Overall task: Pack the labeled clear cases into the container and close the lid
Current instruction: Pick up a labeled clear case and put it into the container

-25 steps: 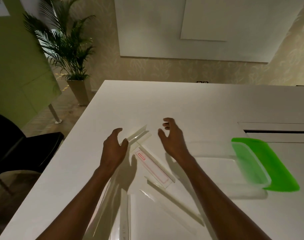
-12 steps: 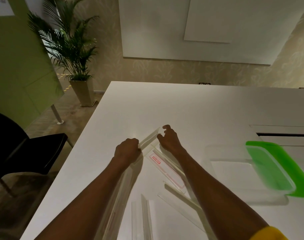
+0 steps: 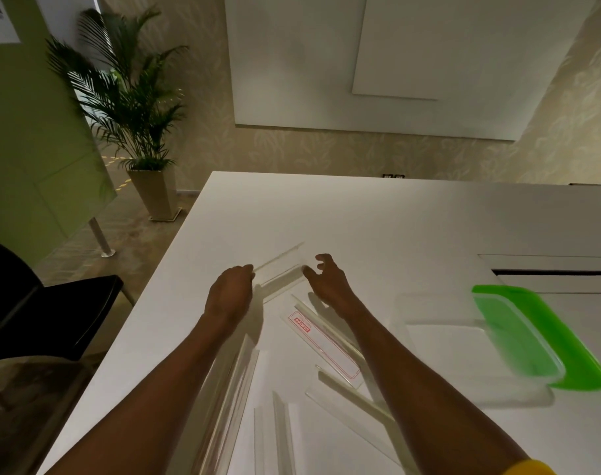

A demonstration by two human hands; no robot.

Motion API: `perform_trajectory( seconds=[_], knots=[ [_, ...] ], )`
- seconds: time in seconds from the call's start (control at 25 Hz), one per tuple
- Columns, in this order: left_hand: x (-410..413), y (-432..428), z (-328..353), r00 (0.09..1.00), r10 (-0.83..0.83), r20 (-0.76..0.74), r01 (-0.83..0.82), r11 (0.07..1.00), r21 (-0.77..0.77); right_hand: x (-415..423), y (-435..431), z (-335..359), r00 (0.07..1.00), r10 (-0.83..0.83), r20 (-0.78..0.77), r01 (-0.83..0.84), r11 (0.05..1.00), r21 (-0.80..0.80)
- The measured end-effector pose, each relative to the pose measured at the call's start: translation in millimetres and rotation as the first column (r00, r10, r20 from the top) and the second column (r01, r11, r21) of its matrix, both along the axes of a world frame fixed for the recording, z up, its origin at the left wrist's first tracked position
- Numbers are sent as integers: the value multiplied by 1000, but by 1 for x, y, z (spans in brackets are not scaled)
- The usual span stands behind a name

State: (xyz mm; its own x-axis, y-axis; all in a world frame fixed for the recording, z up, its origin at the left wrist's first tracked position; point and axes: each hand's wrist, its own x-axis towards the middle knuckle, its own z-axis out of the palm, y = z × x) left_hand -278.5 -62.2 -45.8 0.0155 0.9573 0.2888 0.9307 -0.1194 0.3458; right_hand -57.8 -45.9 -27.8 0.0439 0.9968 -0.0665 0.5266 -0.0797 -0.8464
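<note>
A small clear case (image 3: 281,271) lies tilted on the white table (image 3: 377,221) between my hands. My left hand (image 3: 231,291) grips its left end with curled fingers. My right hand (image 3: 327,282) touches its right end, thumb on the edge, fingers apart. A clear case with a red label (image 3: 323,342) lies just below them. Several more clear cases (image 3: 278,430) are scattered near the front edge, partly under my forearms. The clear container (image 3: 439,351) stands to the right, its bright green lid (image 3: 562,341) lying partly under its right side.
The table's left edge runs diagonally, with a black chair (image 3: 49,313) beside it. A potted palm (image 3: 134,111) stands on the floor at the back left. A dark slot (image 3: 552,272) is cut into the tabletop at the far right.
Both hands have moved forward from open above the cases to the ends of the small clear case. The left hand closed on it; the case now lies farther from the labelled one.
</note>
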Motion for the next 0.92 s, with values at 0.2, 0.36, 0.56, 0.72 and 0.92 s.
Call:
perform_trajectory(
  seconds=[0.2,0.36,0.56,0.72,0.92],
  knots=[
    [-6,-9,18,978,-196,-67,206,950,235,-4,4,14,854,-120,-507,60,989,-134],
    [-7,-28,22,953,-278,-121,303,896,325,-3,-13,25,677,-78,-732,15,996,-92],
    [-9,-59,37,932,-352,86,332,925,185,11,-53,39,671,25,-741,15,999,47],
    [-14,-85,63,872,-403,279,421,907,-4,29,-93,56,728,81,-681,26,989,145],
    [-6,-116,96,790,-416,450,535,826,-176,49,-146,65,719,126,-684,21,979,202]
  ],
)
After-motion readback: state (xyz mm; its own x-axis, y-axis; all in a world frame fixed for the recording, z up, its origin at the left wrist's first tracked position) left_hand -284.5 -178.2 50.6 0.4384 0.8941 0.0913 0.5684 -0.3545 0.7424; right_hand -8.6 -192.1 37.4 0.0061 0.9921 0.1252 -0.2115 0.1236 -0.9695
